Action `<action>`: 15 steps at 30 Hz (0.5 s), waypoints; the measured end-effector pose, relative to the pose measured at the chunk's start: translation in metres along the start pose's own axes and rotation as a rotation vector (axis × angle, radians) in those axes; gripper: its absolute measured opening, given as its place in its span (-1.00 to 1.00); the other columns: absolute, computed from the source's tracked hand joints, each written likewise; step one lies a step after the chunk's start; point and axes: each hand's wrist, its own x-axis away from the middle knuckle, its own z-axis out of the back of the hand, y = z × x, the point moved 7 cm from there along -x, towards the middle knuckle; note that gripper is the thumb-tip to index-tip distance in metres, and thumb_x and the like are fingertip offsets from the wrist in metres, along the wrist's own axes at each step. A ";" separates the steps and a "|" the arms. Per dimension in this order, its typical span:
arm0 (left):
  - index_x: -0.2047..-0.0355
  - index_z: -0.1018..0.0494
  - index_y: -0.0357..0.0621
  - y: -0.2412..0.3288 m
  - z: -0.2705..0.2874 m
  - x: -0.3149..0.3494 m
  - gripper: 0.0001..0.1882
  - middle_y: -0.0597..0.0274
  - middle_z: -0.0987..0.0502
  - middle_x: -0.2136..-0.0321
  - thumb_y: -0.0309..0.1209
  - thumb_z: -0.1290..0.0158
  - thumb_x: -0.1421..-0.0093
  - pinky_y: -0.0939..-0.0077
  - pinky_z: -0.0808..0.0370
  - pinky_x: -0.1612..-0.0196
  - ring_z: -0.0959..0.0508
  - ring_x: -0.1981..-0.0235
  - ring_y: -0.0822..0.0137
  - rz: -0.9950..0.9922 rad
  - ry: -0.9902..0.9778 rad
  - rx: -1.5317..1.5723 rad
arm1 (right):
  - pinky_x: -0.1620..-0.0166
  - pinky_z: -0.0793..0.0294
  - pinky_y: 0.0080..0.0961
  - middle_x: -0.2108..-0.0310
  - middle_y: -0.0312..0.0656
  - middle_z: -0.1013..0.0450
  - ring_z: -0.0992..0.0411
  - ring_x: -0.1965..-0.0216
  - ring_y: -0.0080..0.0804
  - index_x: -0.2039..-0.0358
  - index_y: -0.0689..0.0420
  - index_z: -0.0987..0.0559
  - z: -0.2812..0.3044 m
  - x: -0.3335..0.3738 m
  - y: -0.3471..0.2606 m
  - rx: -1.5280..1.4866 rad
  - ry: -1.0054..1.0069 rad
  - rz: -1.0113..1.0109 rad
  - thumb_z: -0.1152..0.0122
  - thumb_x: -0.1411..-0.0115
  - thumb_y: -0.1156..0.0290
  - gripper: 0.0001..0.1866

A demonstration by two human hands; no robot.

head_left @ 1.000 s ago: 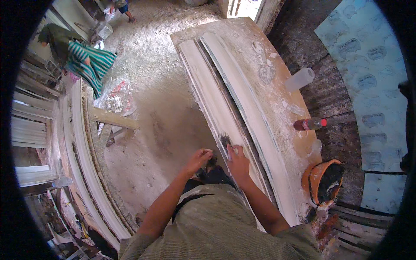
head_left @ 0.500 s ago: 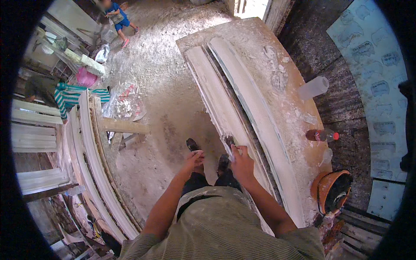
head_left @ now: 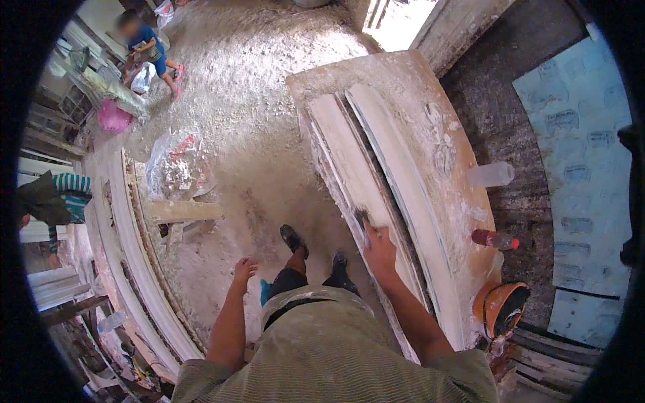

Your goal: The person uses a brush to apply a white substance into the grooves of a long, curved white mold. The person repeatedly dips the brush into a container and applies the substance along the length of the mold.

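Observation:
My right hand (head_left: 380,250) is closed around a brush whose dark bristles (head_left: 363,216) rest on or just over a long, pale plaster-like moulding (head_left: 349,164). This moulding lies along the near side of a dusty wooden table (head_left: 322,68). Beside it, past a dark gap, lies a second long pale strip (head_left: 396,151) with a smooth face. My left hand (head_left: 245,268) hangs out to the left over the floor, its fingers loosely bent and apart, with nothing visible in it.
On the table's right side stand a translucent plastic bottle (head_left: 490,175), a red drink bottle (head_left: 494,238) and an orange bucket (head_left: 492,302). More long mouldings (head_left: 144,269) lie on a support at left. A person in blue (head_left: 149,50) walks at far left; another striped sleeve (head_left: 72,183) shows below.
My left hand has swung left, away from the right hand. My right hand has shifted slightly with the brush along the moulding. The view has turned, and the person in blue has moved left.

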 end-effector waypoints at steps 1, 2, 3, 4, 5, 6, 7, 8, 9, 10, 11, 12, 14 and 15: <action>-0.01 -0.46 -0.09 -0.010 0.018 -0.004 -0.61 0.20 -0.61 0.16 -0.13 -0.10 -0.30 0.46 -0.48 0.20 -0.58 0.25 0.33 0.066 0.045 0.040 | 0.28 -0.63 -0.20 0.05 -0.10 -0.40 -0.56 0.24 -0.08 -0.22 -0.07 -0.48 -0.003 0.006 0.002 -0.011 -0.020 -0.031 -0.26 -0.03 0.50 -0.34; -0.02 -0.46 -0.09 -0.019 0.035 -0.008 -0.60 0.20 -0.61 0.17 -0.13 -0.10 -0.29 0.46 -0.48 0.22 -0.58 0.26 0.32 0.145 0.098 0.056 | 0.28 -0.63 -0.19 0.04 -0.10 -0.40 -0.56 0.24 -0.08 -0.23 -0.07 -0.48 -0.011 0.006 0.007 -0.006 -0.100 -0.126 -0.26 -0.02 0.51 -0.33; -0.04 -0.45 -0.06 -0.022 0.047 -0.012 -0.61 0.21 -0.61 0.16 -0.14 -0.09 -0.29 0.42 -0.48 0.19 -0.58 0.25 0.30 0.145 0.089 0.063 | 0.28 -0.63 -0.19 0.05 -0.11 -0.40 -0.56 0.24 -0.08 -0.22 -0.07 -0.49 -0.009 -0.004 -0.004 -0.010 0.014 -0.029 -0.26 -0.02 0.51 -0.33; -0.06 -0.45 -0.02 -0.026 0.057 -0.015 -0.61 0.22 -0.61 0.15 -0.15 -0.09 -0.29 0.38 -0.49 0.17 -0.59 0.24 0.28 0.160 0.089 0.050 | 0.29 -0.63 -0.18 0.05 -0.12 -0.39 -0.56 0.25 -0.08 -0.21 -0.07 -0.50 -0.012 -0.022 -0.011 0.005 0.064 0.007 -0.27 -0.01 0.51 -0.34; -0.07 -0.45 0.01 -0.029 0.066 -0.017 -0.61 0.23 -0.62 0.15 -0.16 -0.08 -0.30 0.34 -0.50 0.14 -0.59 0.22 0.27 0.194 0.098 0.019 | 0.29 -0.63 -0.18 0.06 -0.13 -0.39 -0.56 0.26 -0.07 -0.20 -0.07 -0.50 -0.015 -0.040 -0.017 0.023 0.097 0.023 -0.27 -0.01 0.51 -0.34; -0.08 -0.45 0.01 -0.028 0.070 -0.021 -0.62 0.23 -0.62 0.14 -0.16 -0.07 -0.30 0.33 -0.50 0.14 -0.59 0.22 0.27 0.174 0.074 0.004 | 0.30 -0.62 -0.19 0.08 -0.13 -0.39 -0.56 0.29 -0.08 -0.18 -0.08 -0.53 -0.020 -0.061 -0.022 0.049 0.107 0.016 -0.29 0.01 0.52 -0.35; -0.08 -0.45 0.00 -0.027 0.072 -0.024 -0.62 0.23 -0.62 0.14 -0.16 -0.06 -0.31 0.32 -0.50 0.14 -0.59 0.23 0.27 0.171 0.062 -0.026 | 0.31 -0.62 -0.20 0.10 -0.12 -0.38 -0.55 0.32 -0.09 -0.16 -0.09 -0.55 -0.026 -0.084 -0.027 0.074 0.103 -0.008 -0.30 0.02 0.53 -0.36; -0.08 -0.45 0.00 -0.025 0.074 -0.027 -0.62 0.24 -0.62 0.14 -0.16 -0.06 -0.32 0.31 -0.50 0.14 -0.59 0.23 0.27 0.186 0.069 -0.083 | 0.32 -0.61 -0.21 0.13 -0.12 -0.38 -0.55 0.36 -0.10 -0.14 -0.10 -0.57 -0.024 -0.096 -0.035 0.081 0.153 0.024 -0.31 0.04 0.54 -0.36; -0.05 -0.46 -0.03 -0.018 0.072 -0.031 -0.63 0.23 -0.61 0.18 -0.17 -0.07 -0.31 0.35 -0.49 0.20 -0.58 0.27 0.30 0.132 0.042 -0.043 | 0.32 -0.61 -0.20 0.13 -0.12 -0.38 -0.55 0.35 -0.10 -0.14 -0.10 -0.57 -0.025 -0.099 -0.033 0.100 0.103 -0.028 -0.31 0.04 0.54 -0.36; -0.02 -0.46 -0.05 -0.012 0.067 -0.034 -0.64 0.23 -0.61 0.21 -0.18 -0.08 -0.30 0.40 -0.47 0.26 -0.57 0.30 0.33 0.099 0.031 -0.023 | 0.32 -0.61 -0.19 0.13 -0.13 -0.38 -0.55 0.35 -0.09 -0.14 -0.10 -0.57 -0.021 -0.099 -0.034 0.106 0.104 -0.020 -0.31 0.04 0.54 -0.36; 0.01 -0.47 -0.08 -0.008 0.064 -0.036 -0.65 0.23 -0.60 0.25 -0.19 -0.09 -0.29 0.45 -0.46 0.32 -0.56 0.34 0.36 0.091 0.036 -0.021 | 0.31 -0.60 -0.18 0.13 -0.13 -0.38 -0.55 0.35 -0.09 -0.14 -0.10 -0.56 -0.013 -0.093 -0.037 0.103 0.145 0.020 -0.31 0.04 0.54 -0.35; 0.02 -0.48 -0.08 0.000 0.057 -0.039 -0.67 0.24 -0.60 0.26 -0.20 -0.09 -0.29 0.45 -0.45 0.33 -0.56 0.35 0.37 0.029 0.013 -0.006 | 0.31 -0.60 -0.17 0.12 -0.13 -0.38 -0.55 0.34 -0.09 -0.14 -0.10 -0.57 -0.012 -0.082 -0.033 0.092 0.101 -0.021 -0.30 0.05 0.54 -0.35; 0.05 -0.49 -0.09 0.011 0.048 -0.043 -0.70 0.25 -0.59 0.29 -0.23 -0.08 -0.30 0.46 -0.45 0.33 -0.54 0.36 0.40 -0.050 0.002 -0.021 | 0.29 -0.60 -0.15 0.11 -0.14 -0.38 -0.55 0.32 -0.08 -0.14 -0.10 -0.57 -0.007 -0.055 -0.029 0.054 0.093 -0.033 -0.29 0.06 0.55 -0.34; 0.06 -0.49 -0.10 0.013 0.044 -0.043 -0.71 0.26 -0.59 0.29 -0.23 -0.08 -0.30 0.48 -0.45 0.34 -0.54 0.37 0.40 -0.071 0.006 0.008 | 0.29 -0.60 -0.15 0.11 -0.14 -0.38 -0.55 0.32 -0.07 -0.14 -0.11 -0.57 -0.006 -0.050 -0.029 0.063 0.105 -0.021 -0.29 0.06 0.54 -0.34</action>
